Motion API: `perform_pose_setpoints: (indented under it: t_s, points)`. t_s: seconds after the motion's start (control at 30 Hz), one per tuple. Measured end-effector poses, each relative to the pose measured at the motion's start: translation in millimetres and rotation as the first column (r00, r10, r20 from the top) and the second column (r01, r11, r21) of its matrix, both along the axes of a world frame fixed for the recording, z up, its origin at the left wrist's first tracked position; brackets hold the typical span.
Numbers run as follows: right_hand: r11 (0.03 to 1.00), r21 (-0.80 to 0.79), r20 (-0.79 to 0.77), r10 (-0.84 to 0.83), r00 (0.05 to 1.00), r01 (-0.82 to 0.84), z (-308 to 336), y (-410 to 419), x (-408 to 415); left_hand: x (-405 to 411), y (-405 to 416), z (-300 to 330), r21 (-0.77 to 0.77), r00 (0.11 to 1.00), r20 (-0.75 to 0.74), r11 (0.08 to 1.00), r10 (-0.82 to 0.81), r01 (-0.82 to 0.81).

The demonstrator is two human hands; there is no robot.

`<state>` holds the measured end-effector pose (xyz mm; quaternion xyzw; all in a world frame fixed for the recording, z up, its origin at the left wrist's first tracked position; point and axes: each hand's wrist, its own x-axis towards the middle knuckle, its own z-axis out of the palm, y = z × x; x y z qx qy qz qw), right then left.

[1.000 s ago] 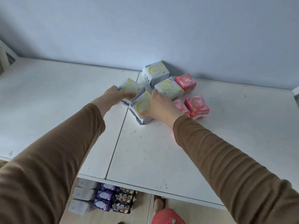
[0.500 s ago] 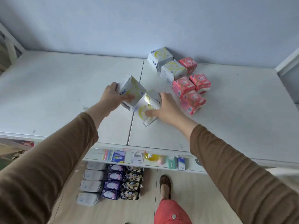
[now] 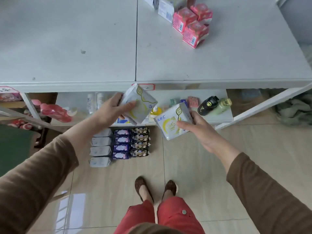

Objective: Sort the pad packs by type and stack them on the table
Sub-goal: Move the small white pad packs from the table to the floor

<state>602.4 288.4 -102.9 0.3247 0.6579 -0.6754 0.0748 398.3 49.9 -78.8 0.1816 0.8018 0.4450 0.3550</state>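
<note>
Both hands were off the surface (image 3: pixel 219 61), held out in the air in front of its near edge, above the floor. Left hand (image 3: pixel 109 112) gripped one white-and-yellow pad pack (image 3: pixel 141 105): fingers curled round its left edge, thumb pressed on the front face, pack tilted, top corner overlapping the surface edge in view. Right hand (image 3: pixel 199 130) gripped a second white-and-yellow pack (image 3: pixel 172 122), "ABC" print facing up: thumb across the front, fingers wrapped behind the right side. The two packs sat close but apart, right one lower and just right of the left fingers. Far beyond both sets of fingers, at the back right of the surface, sat a cluster of pink packs (image 3: pixel 190 22) touching each other, and just left of them more white packs (image 3: pixel 166 7), cut off by the frame top. Below and between the hands, on the floor under the shelf, three columns of packs stood side by side: pale grey-white packs (image 3: pixel 100 147), purple packs (image 3: pixel 121 144), dark packs (image 3: pixel 141 141). Lower shelf behind the fingers held small items, blurred; right of the right-hand fingers a black bottle (image 3: pixel 208 105) touched a green bottle (image 3: pixel 221 106).
</note>
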Motion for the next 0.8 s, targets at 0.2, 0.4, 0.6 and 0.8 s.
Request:
perform_pose_setpoints:
  t_s: [0.2,0.4,0.6,0.8]
  points:
    - [0.999,0.029,0.136,-0.034,0.990,0.031,-88.4,-2.1,65.3,47.3,-15.6,-88.1,-0.297,0.991,-0.046,0.949,-0.127,0.107]
    - [0.998,0.044,0.174,-0.060,0.983,0.053,-205.3,-12.8,109.4,92.1,1.0,-218.8,-0.492,0.981,-0.042,0.859,-0.189,0.144]
    - [0.992,0.089,0.214,-0.112,0.970,0.095,-333.4,-24.4,137.0,103.2,24.3,-357.6,-0.553,0.940,-0.091,0.802,-0.329,0.227]
    - [0.972,0.179,0.192,-0.183,0.964,0.149,-463.7,-34.0,143.1,92.5,58.7,-487.4,-0.561,0.889,-0.190,0.789,-0.416,0.250]
